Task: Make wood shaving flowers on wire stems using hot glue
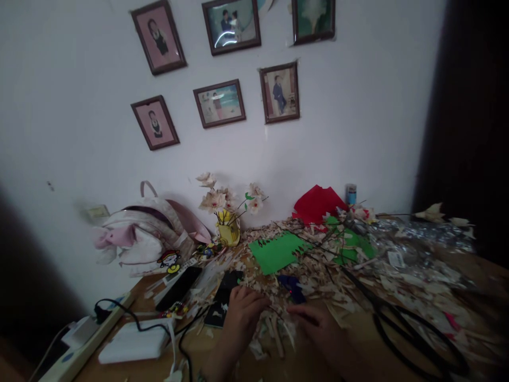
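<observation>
My left hand [241, 313] rests low on the wooden table [222, 350], fingers curled over a heap of pale dried husk strips [274, 331]. My right hand [318, 326] lies beside it to the right, fingers bent down into the same strips. A thin dark stem runs between the two hands. What each hand pinches is blurred. A dark blue tool with a small red light [291, 286] lies just beyond the fingers.
Green paper [276, 252], red paper [318, 204] and clear wrapping [413, 239] cover the far table. A yellow cup of handmade flowers [228, 231] and a pink backpack [147, 233] stand by the wall. Black scissors [401, 323] lie right; a power strip [79, 353], white box and phone lie left.
</observation>
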Available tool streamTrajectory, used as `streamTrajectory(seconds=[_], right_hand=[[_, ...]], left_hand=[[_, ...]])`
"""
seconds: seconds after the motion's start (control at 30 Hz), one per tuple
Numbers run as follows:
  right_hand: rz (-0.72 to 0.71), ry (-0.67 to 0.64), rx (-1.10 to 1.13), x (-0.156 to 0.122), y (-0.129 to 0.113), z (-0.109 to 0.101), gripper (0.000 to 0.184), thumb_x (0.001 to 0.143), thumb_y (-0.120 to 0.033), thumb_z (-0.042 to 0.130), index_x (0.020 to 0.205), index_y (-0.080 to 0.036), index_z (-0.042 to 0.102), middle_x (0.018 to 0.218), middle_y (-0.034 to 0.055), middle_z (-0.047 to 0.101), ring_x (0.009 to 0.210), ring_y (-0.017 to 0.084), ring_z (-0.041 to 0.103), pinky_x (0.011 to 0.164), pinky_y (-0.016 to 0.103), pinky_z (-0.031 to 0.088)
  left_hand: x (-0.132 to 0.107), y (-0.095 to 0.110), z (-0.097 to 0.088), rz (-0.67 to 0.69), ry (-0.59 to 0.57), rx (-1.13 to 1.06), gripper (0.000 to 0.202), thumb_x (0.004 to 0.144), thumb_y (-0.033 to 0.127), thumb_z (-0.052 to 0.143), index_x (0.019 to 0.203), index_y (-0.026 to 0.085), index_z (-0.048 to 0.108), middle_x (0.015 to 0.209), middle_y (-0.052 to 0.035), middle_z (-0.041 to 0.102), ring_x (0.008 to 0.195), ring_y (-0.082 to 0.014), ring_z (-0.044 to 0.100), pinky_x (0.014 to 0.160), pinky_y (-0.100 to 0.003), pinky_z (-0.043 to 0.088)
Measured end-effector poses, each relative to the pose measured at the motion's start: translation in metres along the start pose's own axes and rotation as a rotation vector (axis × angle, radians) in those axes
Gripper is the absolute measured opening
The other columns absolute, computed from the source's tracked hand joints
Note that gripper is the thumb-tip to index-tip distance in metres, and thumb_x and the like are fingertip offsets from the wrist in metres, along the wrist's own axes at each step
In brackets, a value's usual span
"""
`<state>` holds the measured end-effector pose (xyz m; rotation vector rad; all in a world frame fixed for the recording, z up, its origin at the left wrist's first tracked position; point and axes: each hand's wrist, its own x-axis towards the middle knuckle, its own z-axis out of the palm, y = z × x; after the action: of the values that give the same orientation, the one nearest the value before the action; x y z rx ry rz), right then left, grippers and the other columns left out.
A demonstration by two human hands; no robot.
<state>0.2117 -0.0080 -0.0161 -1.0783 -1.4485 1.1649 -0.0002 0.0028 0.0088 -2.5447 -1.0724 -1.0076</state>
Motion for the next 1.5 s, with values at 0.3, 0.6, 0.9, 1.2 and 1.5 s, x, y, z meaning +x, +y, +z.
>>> streamTrajectory(seconds=[0.3, 0.6, 0.9, 1.2, 1.5], right_hand=[[0.14, -0.025, 0.165, 0.002, 0.005, 0.0, 0.025, 0.061, -0.043, 0.068, 0.073, -0.022, 0.075, 0.062, 0.0019, 0.068, 0.054, 0.015, 0.053, 0.051, 0.026, 0.039], [0.396, 0.01, 0.465, -0.006, -0.021, -0.001, 0.024, 0.046, -0.034, 0.079, 0.066, -0.022, 0.073, 0.059, -0.0014, 0.065, 0.057, 0.013, 0.053, 0.058, 0.024, 0.039], [0.381, 0.0, 0.394, -0.004, -0.016, -0.002, 0.02, 0.051, -0.032, 0.074, 0.069, -0.023, 0.074, 0.065, 0.0002, 0.069, 0.062, 0.015, 0.056, 0.061, 0.026, 0.04], [0.319, 0.014, 0.324, 0.002, -0.008, -0.003, 0.02, 0.054, -0.036, 0.07, 0.067, -0.02, 0.074, 0.058, 0.0001, 0.067, 0.056, 0.014, 0.053, 0.057, 0.026, 0.037], [0.309, 0.058, 0.385, -0.001, -0.017, -0.003, 0.021, 0.055, -0.036, 0.07, 0.07, -0.021, 0.075, 0.071, 0.0024, 0.072, 0.072, 0.02, 0.06, 0.071, 0.03, 0.043]], left_hand=[[0.004, 0.001, -0.004, -0.069, -0.041, 0.046, 0.023, 0.09, 0.021, 0.044, 0.093, 0.023, 0.067, 0.082, -0.0031, 0.071, 0.074, -0.0185, 0.057, 0.068, -0.033, 0.034], [0.002, -0.002, -0.003, -0.095, -0.029, 0.101, 0.023, 0.09, 0.025, 0.045, 0.091, 0.024, 0.067, 0.081, -0.0038, 0.071, 0.073, -0.0186, 0.059, 0.067, -0.032, 0.037], [0.003, 0.003, -0.003, -0.102, 0.008, 0.106, 0.023, 0.09, 0.025, 0.045, 0.088, 0.023, 0.067, 0.081, -0.0034, 0.072, 0.071, -0.0184, 0.058, 0.065, -0.032, 0.038], [0.0, 0.001, 0.002, -0.076, 0.028, 0.083, 0.017, 0.086, 0.019, 0.052, 0.093, 0.023, 0.066, 0.083, -0.0015, 0.071, 0.072, -0.0175, 0.058, 0.066, -0.032, 0.036], [0.002, 0.004, -0.001, -0.239, 0.051, -0.01, 0.022, 0.089, 0.028, 0.047, 0.088, 0.024, 0.069, 0.079, -0.0025, 0.071, 0.072, -0.0192, 0.059, 0.067, -0.032, 0.04]])
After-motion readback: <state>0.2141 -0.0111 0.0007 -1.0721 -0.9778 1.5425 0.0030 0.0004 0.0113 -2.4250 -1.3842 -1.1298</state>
